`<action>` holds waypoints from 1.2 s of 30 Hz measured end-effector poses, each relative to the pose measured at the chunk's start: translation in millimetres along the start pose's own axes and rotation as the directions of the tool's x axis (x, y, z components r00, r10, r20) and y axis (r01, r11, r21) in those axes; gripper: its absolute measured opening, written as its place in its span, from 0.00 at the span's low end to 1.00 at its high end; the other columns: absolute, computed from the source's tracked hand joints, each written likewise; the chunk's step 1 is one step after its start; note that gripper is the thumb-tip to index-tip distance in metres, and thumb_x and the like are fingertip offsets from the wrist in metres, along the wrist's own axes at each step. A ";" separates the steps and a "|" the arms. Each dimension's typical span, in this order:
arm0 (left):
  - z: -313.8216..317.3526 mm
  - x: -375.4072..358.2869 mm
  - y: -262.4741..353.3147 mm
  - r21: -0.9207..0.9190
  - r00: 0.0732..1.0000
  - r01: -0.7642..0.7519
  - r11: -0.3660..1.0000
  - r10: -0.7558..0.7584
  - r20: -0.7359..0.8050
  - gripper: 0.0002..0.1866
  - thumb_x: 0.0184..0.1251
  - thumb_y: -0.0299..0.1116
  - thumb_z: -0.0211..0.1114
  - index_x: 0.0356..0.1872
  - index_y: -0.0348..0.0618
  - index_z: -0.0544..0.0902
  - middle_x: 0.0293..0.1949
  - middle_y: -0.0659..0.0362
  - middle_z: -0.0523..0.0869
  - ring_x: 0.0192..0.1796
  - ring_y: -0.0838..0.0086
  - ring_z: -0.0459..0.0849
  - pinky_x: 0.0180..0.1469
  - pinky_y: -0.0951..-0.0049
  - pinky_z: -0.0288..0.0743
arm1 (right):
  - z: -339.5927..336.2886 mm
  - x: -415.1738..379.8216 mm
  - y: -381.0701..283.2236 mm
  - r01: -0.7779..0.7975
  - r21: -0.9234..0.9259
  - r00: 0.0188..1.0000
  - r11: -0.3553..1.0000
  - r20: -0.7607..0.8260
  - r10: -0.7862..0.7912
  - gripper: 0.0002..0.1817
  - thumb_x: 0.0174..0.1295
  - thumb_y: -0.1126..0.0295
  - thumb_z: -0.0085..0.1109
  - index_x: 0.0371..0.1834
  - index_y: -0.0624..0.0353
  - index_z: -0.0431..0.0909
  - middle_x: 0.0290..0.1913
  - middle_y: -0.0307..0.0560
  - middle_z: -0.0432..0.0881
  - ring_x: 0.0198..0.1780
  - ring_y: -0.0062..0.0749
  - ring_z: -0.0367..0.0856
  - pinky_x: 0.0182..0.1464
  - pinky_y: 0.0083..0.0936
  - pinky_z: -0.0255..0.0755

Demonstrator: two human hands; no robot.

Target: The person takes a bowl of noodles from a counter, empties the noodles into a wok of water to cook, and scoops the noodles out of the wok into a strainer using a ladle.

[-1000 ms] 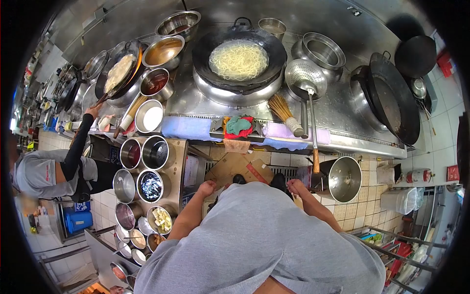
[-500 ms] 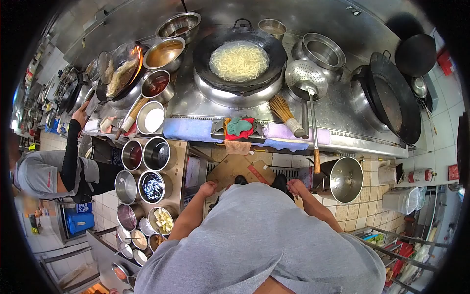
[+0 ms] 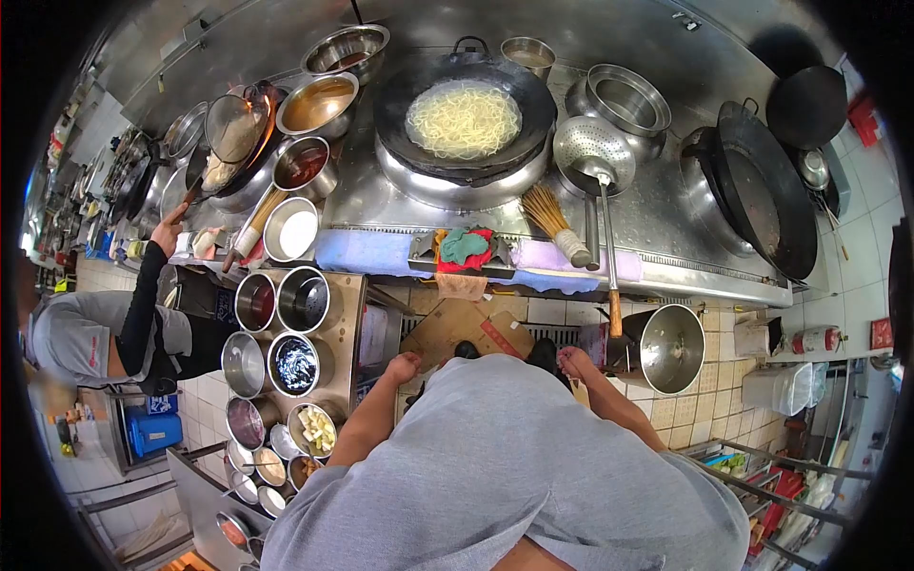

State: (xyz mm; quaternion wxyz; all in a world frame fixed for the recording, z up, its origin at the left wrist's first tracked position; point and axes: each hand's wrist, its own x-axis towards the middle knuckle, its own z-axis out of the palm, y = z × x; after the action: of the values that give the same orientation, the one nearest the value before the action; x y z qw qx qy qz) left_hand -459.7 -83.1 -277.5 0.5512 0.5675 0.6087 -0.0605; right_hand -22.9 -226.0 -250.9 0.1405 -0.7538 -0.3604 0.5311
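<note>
My left hand [image 3: 404,366] hangs beside my body, fingers curled, close to the side table with metal pots. On the other side, my right hand [image 3: 574,362] is curled too, near a large steel pot [image 3: 672,349]. Neither hand touches the stove; whatever the fingers may hold is too small to make out. Ahead, pale noodles [image 3: 464,119] lie in liquid in a black wok [image 3: 395,114]. A perforated ladle [image 3: 595,152] with a wooden handle and a bamboo brush [image 3: 555,221] rest to the wok's right.
At left, a co-worker [image 3: 71,333] reaches to another wok with flames. Pots of sauces and ingredients fill the side table [image 3: 345,328]. Folded cloths [image 3: 367,249] line the stove's front edge. Another black wok [image 3: 766,190] leans at right.
The co-worker's hand and the round strainer over the flaming wok have shifted to the right. My two hands have stayed in place.
</note>
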 end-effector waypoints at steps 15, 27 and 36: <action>9.5 15.9 -29.1 0.010 1.000 -0.013 1.000 0.013 -0.019 0.15 0.54 0.42 0.52 0.38 0.45 0.77 0.39 0.53 0.79 0.43 0.63 0.77 0.46 0.68 0.69 | -3.5 -12.5 -20.6 -0.019 0.005 1.000 1.000 0.021 0.019 0.10 0.57 0.67 0.43 0.38 0.59 0.70 0.22 0.41 0.75 0.20 0.22 0.74 0.19 0.19 0.68; -2.2 -18.5 8.5 0.249 0.997 -0.059 0.967 0.069 -0.032 0.17 0.52 0.44 0.52 0.36 0.45 0.78 0.34 0.53 0.81 0.39 0.62 0.78 0.42 0.67 0.70 | 2.0 -0.4 -4.4 0.017 -0.056 1.000 0.998 0.002 -0.016 0.13 0.59 0.62 0.40 0.35 0.58 0.72 0.19 0.40 0.74 0.17 0.23 0.71 0.17 0.22 0.66; 5.9 18.0 -26.0 0.155 0.991 -0.086 0.984 0.101 -0.091 0.17 0.52 0.45 0.54 0.35 0.44 0.78 0.28 0.54 0.81 0.33 0.68 0.80 0.39 0.71 0.71 | -49.3 -25.3 -6.4 -0.091 0.964 0.987 0.248 0.054 0.153 0.14 0.58 0.58 0.40 0.30 0.54 0.71 0.22 0.41 0.75 0.23 0.28 0.73 0.24 0.23 0.69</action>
State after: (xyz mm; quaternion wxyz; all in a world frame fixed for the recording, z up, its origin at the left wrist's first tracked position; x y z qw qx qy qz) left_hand -471.3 -85.0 -307.5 0.4780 0.6378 0.6016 -0.0524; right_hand 14.6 -230.6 -209.9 0.5376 -0.5510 0.1002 0.6304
